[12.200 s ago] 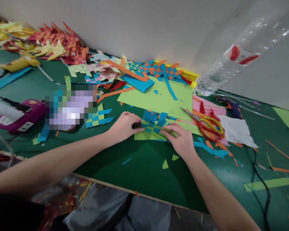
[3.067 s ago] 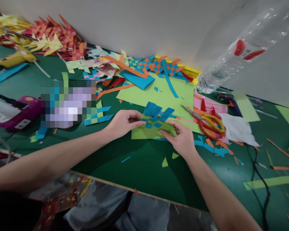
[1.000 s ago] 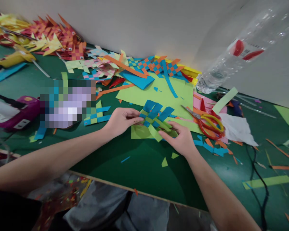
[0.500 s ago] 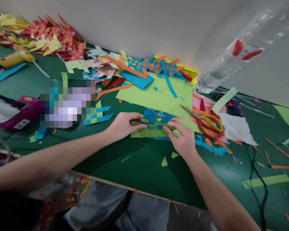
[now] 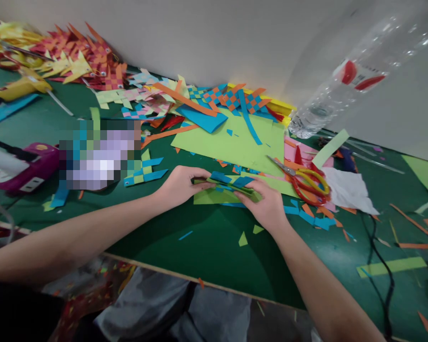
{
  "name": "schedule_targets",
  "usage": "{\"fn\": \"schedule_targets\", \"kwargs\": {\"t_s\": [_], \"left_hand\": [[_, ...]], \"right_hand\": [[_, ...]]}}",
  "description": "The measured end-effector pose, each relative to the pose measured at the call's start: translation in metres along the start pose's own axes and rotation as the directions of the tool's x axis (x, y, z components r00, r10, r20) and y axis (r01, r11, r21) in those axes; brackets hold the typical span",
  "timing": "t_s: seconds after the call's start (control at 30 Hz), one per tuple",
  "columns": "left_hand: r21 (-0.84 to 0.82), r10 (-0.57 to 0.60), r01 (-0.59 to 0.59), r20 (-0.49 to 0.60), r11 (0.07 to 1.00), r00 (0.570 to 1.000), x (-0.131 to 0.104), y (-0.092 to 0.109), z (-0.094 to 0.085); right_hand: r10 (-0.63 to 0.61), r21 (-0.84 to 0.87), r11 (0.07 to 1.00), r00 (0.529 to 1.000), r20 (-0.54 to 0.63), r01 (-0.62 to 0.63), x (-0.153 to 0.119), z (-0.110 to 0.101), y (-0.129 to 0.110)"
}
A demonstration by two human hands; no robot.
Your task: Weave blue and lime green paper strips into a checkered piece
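Observation:
Between my two hands is a small weave of green and blue paper strips (image 5: 221, 179), held just above the table. My left hand (image 5: 183, 186) pinches its left end between thumb and fingers. At the right end, my right hand (image 5: 264, 202) grips the strips, its thumb below and fingers on top. Beneath them lies a green paper piece (image 5: 204, 198) with a blue strip along its edge. A finished-looking blue and green woven paper fish (image 5: 144, 175) rests left of my left hand. Scissors (image 5: 306, 183) with red and yellow handles lie beyond my right hand.
Large green sheets (image 5: 231, 137) lie ahead, with woven pieces piled along the wall. A clear plastic bottle (image 5: 342, 85) stands at the back right. On the left are a yellow glue gun (image 5: 19, 85) and a purple power strip (image 5: 39, 166). A black cable (image 5: 390, 285) runs down the right.
The blue strip ends that stood up from the weave are now folded down flatter. My right hand has shifted slightly left; my left hand stays nearly in place.

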State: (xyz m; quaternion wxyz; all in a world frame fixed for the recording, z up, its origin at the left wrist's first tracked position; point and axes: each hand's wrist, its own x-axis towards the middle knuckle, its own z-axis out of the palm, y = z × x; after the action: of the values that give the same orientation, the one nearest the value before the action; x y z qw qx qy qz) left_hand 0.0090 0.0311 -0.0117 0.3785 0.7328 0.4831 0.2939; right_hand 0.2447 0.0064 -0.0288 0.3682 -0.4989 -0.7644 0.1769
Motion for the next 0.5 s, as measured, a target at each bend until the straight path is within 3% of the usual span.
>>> {"fn": "schedule_targets", "kwargs": {"t_s": [0.33,0.5], "left_hand": [[-0.008,0.003,-0.003,0.038,1.0,0.999,0.0002,-0.0017,0.0002],[0.005,0.019,-0.019,-0.005,1.0,1.0,-0.0009,-0.0018,0.0]], "right_hand": [[-0.063,-0.039,0.997,0.998,-0.005,0.063,0.0028,0.0,0.0002],[-0.071,-0.029,0.997,0.997,-0.016,0.071,0.0026,-0.0009,-0.0006]]}}
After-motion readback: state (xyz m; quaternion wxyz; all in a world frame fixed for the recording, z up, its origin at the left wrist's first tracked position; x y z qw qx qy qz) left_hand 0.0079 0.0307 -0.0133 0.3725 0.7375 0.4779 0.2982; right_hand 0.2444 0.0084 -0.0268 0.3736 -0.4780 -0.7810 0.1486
